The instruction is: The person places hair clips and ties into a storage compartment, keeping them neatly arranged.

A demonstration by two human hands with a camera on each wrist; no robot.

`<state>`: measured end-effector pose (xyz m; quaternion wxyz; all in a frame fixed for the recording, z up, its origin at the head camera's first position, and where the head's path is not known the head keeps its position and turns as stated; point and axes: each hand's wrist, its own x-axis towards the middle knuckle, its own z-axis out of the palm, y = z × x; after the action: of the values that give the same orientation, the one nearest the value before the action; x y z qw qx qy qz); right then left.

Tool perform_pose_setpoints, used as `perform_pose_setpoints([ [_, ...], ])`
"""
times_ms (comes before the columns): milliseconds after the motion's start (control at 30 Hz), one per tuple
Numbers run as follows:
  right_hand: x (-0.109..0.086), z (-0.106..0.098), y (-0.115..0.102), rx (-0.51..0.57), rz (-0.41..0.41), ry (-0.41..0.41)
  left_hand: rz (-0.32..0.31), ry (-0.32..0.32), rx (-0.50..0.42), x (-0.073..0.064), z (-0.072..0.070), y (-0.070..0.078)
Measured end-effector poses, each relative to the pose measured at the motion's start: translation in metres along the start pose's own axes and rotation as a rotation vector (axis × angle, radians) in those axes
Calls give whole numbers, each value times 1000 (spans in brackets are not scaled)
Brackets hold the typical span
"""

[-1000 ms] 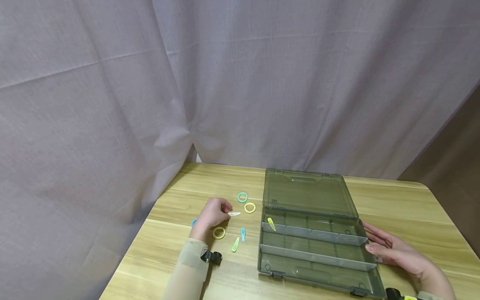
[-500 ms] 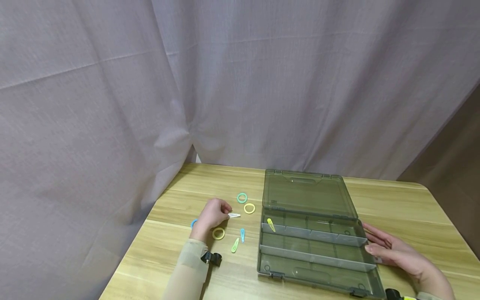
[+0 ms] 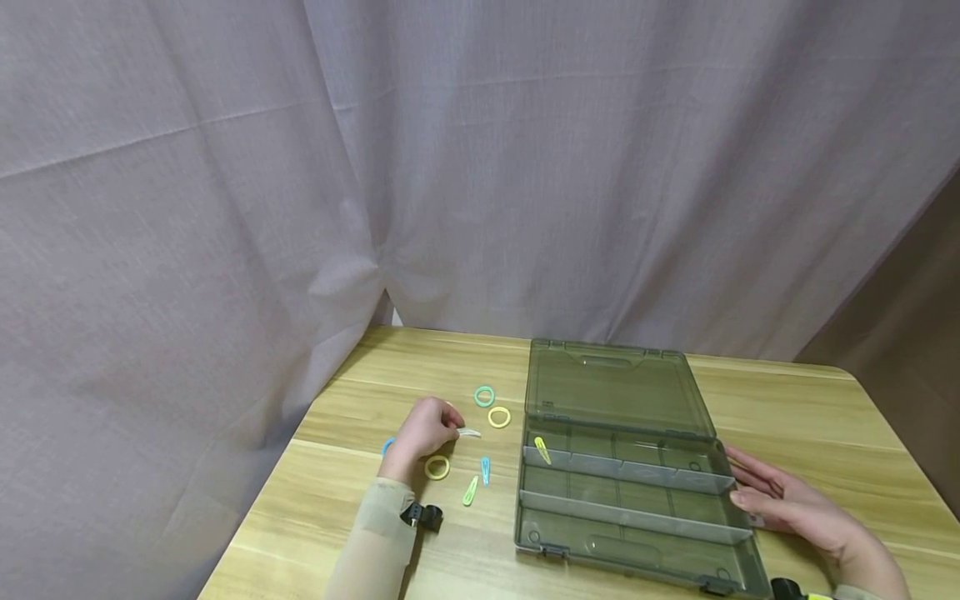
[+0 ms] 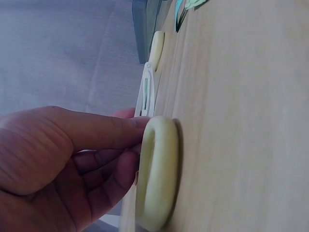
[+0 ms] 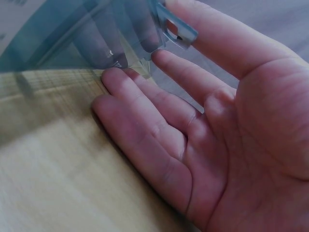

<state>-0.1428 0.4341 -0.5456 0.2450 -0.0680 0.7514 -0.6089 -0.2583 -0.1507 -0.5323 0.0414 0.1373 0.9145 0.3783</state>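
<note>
Only the white clip (image 3: 469, 432) seems to have turned slightly since half a second ago; both hands stay where they were. Our left hand (image 3: 426, 427) pinches that clip by one end between thumb and fingertips, its other end pointing towards the box (image 3: 577, 533), probably so we can see it clearly. It is held low over the left part of the desk (image 3: 787, 400); whether it touches the wood we cannot tell. Beside that hand lies a yellow ring (image 4: 164, 174), with a blue ring (image 3: 387, 447) partly hidden towards the desk's left edge. Between hand and box are a blue clip (image 3: 485, 471), a green clip (image 3: 470, 491) and, nearer the far edge, a green ring (image 3: 476, 397) and a second yellow ring (image 3: 490, 417). Our right hand (image 3: 795, 504), fingers nearly straight and unclenched, rests against the box's right side, presumably to steady it. Its lid (image 3: 615, 387) is folded back towards the far edge, leaving the compartments reachable. A yellow clip (image 3: 543, 450) sits at the back divider's (image 3: 637, 469) left end; over or behind it, we cannot tell.
</note>
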Motion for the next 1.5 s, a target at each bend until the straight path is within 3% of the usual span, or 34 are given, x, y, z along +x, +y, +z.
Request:
perform_pose_setpoints([
  [233, -3, 1, -4, 0, 52, 17, 24, -4, 28, 0, -2, 3],
  [667, -4, 5, -7, -8, 26, 14, 20, -9, 23, -1, -3, 2],
  [1067, -5, 5, -8, -9, 55, 4, 51, 12, 20, -2, -4, 0],
  [1500, -2, 3, -5, 5, 59, 4, 43, 54, -76, 0, -6, 9],
])
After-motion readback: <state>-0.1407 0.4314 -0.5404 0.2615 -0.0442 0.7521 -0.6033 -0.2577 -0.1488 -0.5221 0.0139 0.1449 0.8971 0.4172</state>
